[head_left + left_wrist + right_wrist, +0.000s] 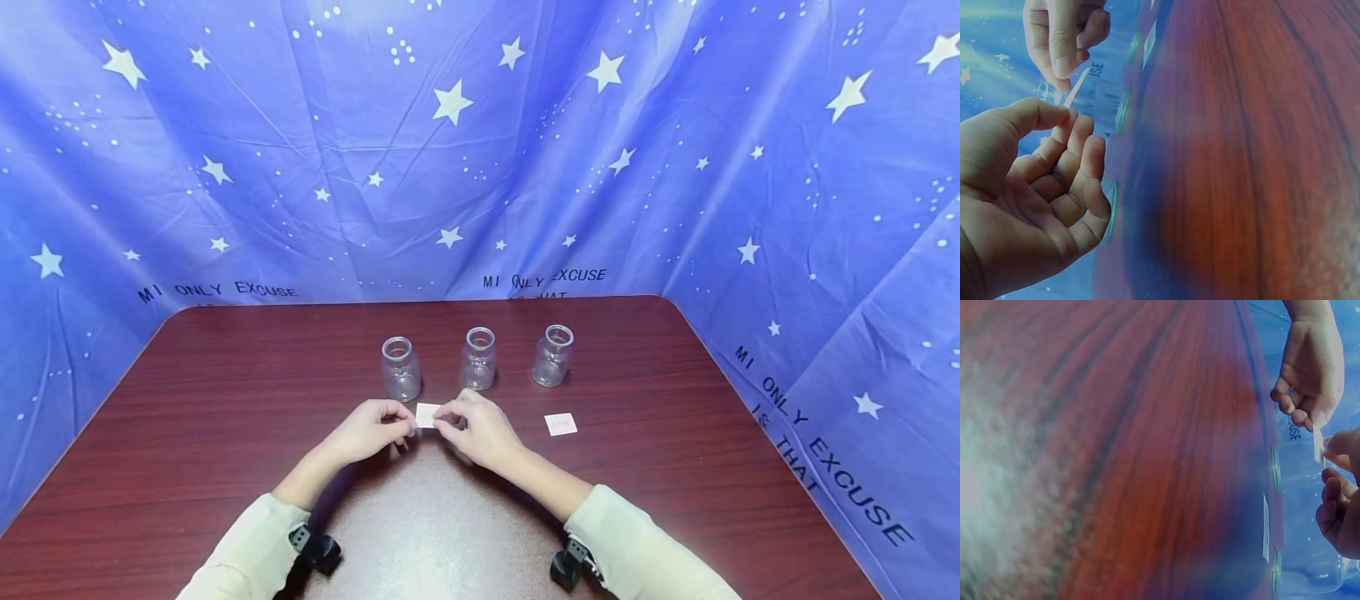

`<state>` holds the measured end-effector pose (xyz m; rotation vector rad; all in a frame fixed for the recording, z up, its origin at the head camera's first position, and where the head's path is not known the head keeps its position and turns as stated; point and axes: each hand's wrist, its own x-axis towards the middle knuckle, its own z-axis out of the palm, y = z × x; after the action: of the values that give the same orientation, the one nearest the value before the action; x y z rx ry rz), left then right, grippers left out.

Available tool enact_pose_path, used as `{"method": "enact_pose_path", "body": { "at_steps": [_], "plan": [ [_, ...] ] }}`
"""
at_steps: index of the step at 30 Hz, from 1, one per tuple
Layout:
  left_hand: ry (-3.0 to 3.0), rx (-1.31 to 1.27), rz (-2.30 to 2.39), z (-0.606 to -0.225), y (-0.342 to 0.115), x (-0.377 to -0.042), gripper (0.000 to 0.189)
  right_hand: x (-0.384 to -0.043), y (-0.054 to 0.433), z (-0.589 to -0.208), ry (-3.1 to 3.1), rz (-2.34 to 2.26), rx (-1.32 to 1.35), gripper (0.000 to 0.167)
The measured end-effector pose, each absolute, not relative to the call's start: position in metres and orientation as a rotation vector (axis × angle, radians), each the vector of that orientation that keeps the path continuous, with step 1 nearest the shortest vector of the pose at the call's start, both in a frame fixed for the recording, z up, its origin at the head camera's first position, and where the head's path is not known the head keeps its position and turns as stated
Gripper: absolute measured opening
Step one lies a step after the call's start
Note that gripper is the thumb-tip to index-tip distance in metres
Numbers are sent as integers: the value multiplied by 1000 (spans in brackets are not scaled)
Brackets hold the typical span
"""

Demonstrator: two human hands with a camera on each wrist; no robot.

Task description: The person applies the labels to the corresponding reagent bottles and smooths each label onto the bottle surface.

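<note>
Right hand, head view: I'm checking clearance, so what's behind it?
The middle jar stands behind the right hand, which hides the right end of the white card and some tabletop.

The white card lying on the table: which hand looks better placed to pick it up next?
Probably the right hand: the lying card is out to its right, nearer it than the left hand. Both hands pinch the held card, so the right would likely need to let go first.

The left forearm (303, 481) and right forearm (552, 483) were extended forward, angled inward. The left hand (375, 429) pinched with thumb and index fingertip, other fingers loosely curled. The right hand (482, 429), just apart from it, likewise held a pinch, remaining fingers bent.
</note>
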<state>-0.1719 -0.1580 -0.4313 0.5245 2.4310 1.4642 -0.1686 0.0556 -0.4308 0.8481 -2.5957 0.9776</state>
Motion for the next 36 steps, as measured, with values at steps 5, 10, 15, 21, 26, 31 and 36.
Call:
{"method": "enact_pose_path", "body": {
  "at_steps": [5, 10, 15, 21, 26, 31, 36],
  "plan": [
    [2423, 566, 1471, -427, -155, -170, 16, -166, 54, -430, -2593, 977, 878, 9],
    [2404, 586, 1450, -424, -151, -168, 19, -165, 55, -430, -2592, 1002, 881, 10],
    [2396, 577, 1453, -421, -148, -166, 20, -164, 55, -430, -2587, 1047, 874, 11],
    [2477, 600, 1417, -411, -143, -161, 18, -164, 55, -431, -2560, 1099, 883, 12],
    [2519, 624, 1420, -423, -147, -168, 18, -164, 54, -431, -2553, 1118, 878, 12],
    [2506, 650, 1447, -425, -148, -168, 18, -164, 53, -431, -2542, 1163, 883, 13],
    [2469, 672, 1474, -424, -148, -168, 20, -165, 54, -433, -2540, 1228, 871, 12]
  ]
}}
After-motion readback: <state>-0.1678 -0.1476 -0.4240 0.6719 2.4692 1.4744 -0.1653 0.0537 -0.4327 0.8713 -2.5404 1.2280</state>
